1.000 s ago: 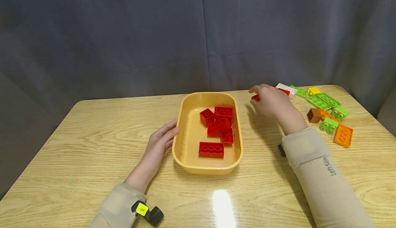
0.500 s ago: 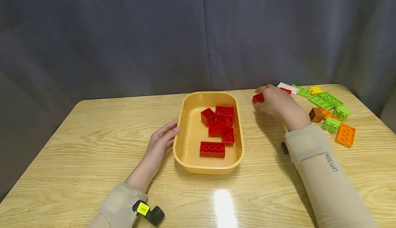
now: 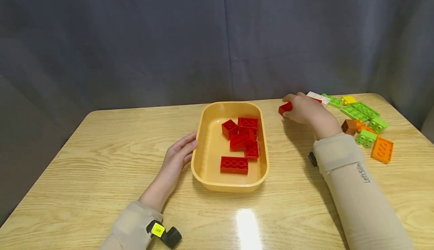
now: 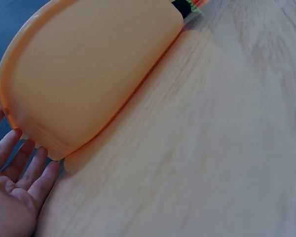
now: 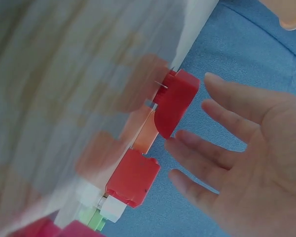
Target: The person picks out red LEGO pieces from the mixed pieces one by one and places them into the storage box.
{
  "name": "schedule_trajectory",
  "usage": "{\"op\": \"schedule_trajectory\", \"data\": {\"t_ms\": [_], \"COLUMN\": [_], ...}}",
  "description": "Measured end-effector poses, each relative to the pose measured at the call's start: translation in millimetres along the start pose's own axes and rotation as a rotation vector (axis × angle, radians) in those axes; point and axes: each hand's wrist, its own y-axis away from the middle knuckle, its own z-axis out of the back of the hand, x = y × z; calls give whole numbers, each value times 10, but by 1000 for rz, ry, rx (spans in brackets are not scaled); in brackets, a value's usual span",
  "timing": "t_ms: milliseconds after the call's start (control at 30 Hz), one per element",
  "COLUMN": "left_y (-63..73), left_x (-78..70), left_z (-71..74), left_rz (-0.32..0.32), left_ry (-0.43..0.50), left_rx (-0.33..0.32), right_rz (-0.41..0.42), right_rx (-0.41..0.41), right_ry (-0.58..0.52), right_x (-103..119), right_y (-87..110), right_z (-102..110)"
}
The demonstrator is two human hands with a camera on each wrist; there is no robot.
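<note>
My left hand [image 3: 178, 154] rests its straight fingers against the left wall of a yellow-orange plastic bin [image 3: 196, 152]. In the left wrist view, the spread fingers [image 4: 33, 165] lie along the bin's end. Several red toy bricks, among them a long brick [image 3: 234, 165], lie inside the bin. At the table's back right, my right hand [image 3: 305, 110] reaches over a red toy brick [image 3: 285, 108]. The right wrist view shows that red brick [image 5: 180, 98] beside the loosely spread thumb and fingers [image 5: 202, 153], which do not close round it. One end of it is curved.
Beyond the right hand lie a white brick [image 3: 318, 98], another red brick [image 5: 133, 177] and an orange piece [image 5: 147, 132]. Green bricks [image 3: 360, 112], a yellow brick [image 3: 349, 100], a brown brick [image 3: 349, 126] and an orange brick [image 3: 383, 150] spread over the table's right side. A dark curtain [image 3: 169, 42] hangs behind.
My right hand has shifted slightly right, and more of the red brick shows left of its fingers. My left hand stays at the bin; the head view has drifted a little.
</note>
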Motion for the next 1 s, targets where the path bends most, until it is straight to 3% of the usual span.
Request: {"op": "schedule_trajectory", "data": {"t_ms": [767,1000], "left_y": [6,20], "left_x": [-17,-13], "left_z": [-21,-19], "left_rz": [11,24], "left_ry": [-9,-6], "left_rx": [-15,-14], "right_rz": [10,33], "right_rx": [66,82], "right_ry": [6,59], "right_x": [12,46], "right_y": [-64,-45], "right_z": [-33,-36]}}
